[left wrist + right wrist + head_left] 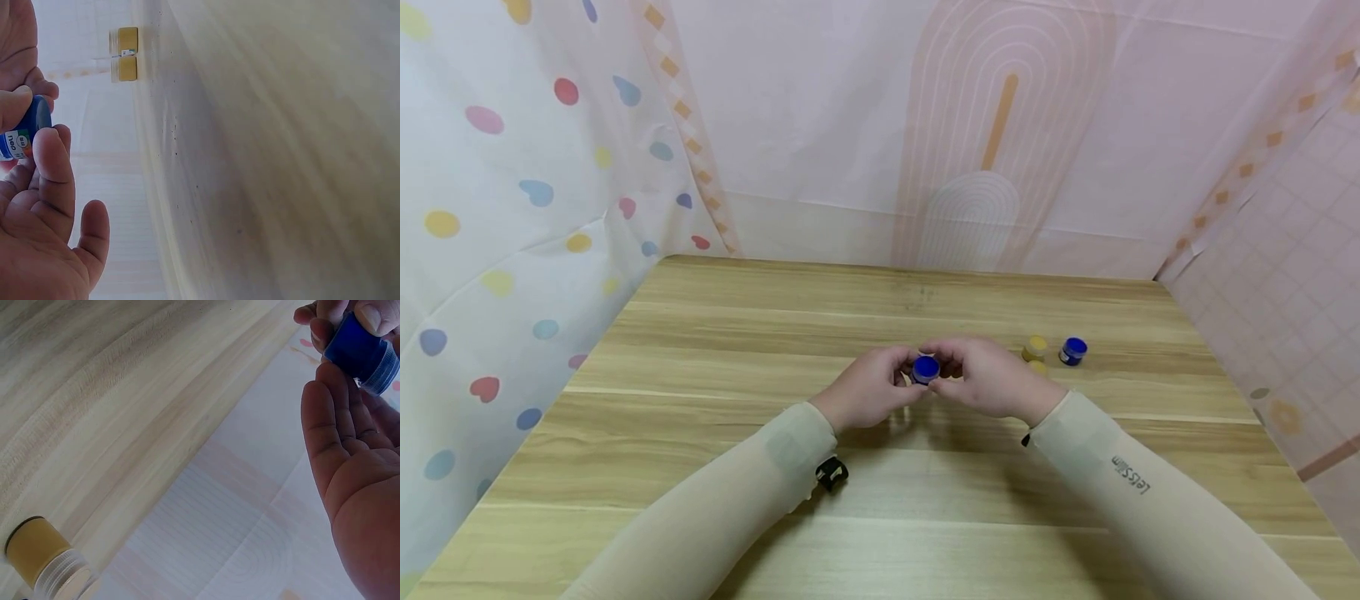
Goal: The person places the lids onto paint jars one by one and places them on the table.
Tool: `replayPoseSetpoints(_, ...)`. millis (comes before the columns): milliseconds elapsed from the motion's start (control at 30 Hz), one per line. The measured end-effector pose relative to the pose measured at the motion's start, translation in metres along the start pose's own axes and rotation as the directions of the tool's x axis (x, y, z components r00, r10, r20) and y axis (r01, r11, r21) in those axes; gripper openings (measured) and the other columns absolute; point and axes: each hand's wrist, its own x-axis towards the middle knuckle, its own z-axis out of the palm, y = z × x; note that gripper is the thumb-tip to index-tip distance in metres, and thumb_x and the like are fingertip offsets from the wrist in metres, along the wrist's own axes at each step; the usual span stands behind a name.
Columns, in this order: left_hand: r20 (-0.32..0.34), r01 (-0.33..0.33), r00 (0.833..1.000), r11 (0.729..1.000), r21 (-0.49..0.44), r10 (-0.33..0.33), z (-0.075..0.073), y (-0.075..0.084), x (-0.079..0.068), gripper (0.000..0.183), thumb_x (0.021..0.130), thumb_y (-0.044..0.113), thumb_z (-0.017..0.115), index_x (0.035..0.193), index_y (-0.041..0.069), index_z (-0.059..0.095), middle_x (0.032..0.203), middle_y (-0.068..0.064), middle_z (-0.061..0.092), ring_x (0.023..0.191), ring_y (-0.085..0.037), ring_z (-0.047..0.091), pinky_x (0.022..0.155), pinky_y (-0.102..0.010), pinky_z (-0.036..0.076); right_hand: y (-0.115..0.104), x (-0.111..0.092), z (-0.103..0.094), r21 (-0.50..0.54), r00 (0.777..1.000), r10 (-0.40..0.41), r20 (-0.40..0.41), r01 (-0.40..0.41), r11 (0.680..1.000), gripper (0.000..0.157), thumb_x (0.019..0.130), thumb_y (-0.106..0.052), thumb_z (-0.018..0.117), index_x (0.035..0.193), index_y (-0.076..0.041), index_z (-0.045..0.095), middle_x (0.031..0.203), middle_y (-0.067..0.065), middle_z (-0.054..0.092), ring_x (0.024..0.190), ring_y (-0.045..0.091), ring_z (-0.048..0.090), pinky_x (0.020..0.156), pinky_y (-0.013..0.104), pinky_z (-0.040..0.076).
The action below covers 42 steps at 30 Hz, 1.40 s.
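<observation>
A small blue paint jar (926, 369) with a clear ribbed lid is held between both hands above the middle of the table. My left hand (869, 389) pinches it from the left; its thumb lies against the blue body in the right wrist view. From the other side my right hand (996, 379) holds the jar, thumb at the front and fingers (320, 412) reaching along it. A printed label on the jar (19, 144) shows in the left wrist view. To the right stand two yellow paint jars (1035, 347), one partly hidden by the right hand.
Another blue paint jar (1073, 351) stands right of the yellow ones. The wooden table (760, 325) ends at patterned cloth (820, 125) hanging behind and at both sides. A black strap piece (832, 473) sits at the left wrist.
</observation>
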Motion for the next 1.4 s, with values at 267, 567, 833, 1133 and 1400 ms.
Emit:
replayPoseSetpoints(267,0.006,0.014,1.0,1.0,-0.019,-0.013,-0.0002,-0.0011,-0.0002,0.026,0.099,0.03,0.074,0.117,0.013,0.069,0.089,0.001,0.067,0.076,-0.013,0.059,0.066,-0.029,0.05,-0.0016,-0.0007,0.0023,-0.009,0.999,0.035,-0.028,-0.035,0.999,0.033,0.101,-0.02,0.072,0.133,-0.009,0.069,0.113,0.002,0.076,0.1,0.013,0.07,0.091,0.035,0.06)
replayPoseSetpoints(567,0.002,0.017,1.0,1.0,-0.024,-0.017,0.0004,0.0009,0.0001,0.03,0.098,0.03,0.075,0.121,0.012,0.069,0.092,0.002,0.068,0.079,-0.014,0.06,0.07,-0.029,0.051,-0.0011,-0.0005,0.0042,0.023,0.995,0.078,-0.061,-0.077,0.997,0.045,0.097,-0.023,0.078,0.135,-0.005,0.065,0.107,0.002,0.075,0.098,0.014,0.071,0.089,0.036,0.06)
replayPoseSetpoints(833,0.006,-0.001,1.0,1.0,-0.03,0.001,0.0003,-0.0003,0.0004,0.027,0.099,0.028,0.075,0.12,0.012,0.07,0.094,0.002,0.068,0.081,-0.013,0.061,0.069,-0.028,0.051,0.0023,-0.0017,0.0039,0.026,0.999,0.015,-0.042,-0.014,1.0,0.043,0.099,-0.015,0.073,0.139,-0.006,0.064,0.113,0.004,0.076,0.099,0.013,0.071,0.088,0.033,0.06)
replayPoseSetpoints(1133,0.011,0.015,1.0,0.999,-0.037,-0.015,-0.0009,0.0017,-0.0009,0.025,0.099,0.03,0.075,0.115,0.013,0.069,0.09,0.0,0.066,0.078,-0.014,0.059,0.067,-0.028,0.05,0.0004,-0.0016,0.0044,0.026,0.998,0.046,-0.045,-0.045,0.999,0.033,0.1,-0.018,0.073,0.131,-0.008,0.069,0.114,0.003,0.076,0.101,0.014,0.071,0.091,0.035,0.06)
replayPoseSetpoints(1400,0.007,0.01,1.0,0.999,-0.037,-0.01,-0.0001,0.0005,0.0011,0.031,0.098,0.029,0.076,0.121,0.011,0.069,0.094,0.001,0.068,0.081,-0.014,0.06,0.071,-0.028,0.051,0.0009,-0.0022,0.0029,0.051,0.997,0.07,-0.032,-0.068,0.996,0.049,0.099,-0.019,0.075,0.143,-0.003,0.06,0.111,0.004,0.075,0.1,0.015,0.07,0.09,0.036,0.06)
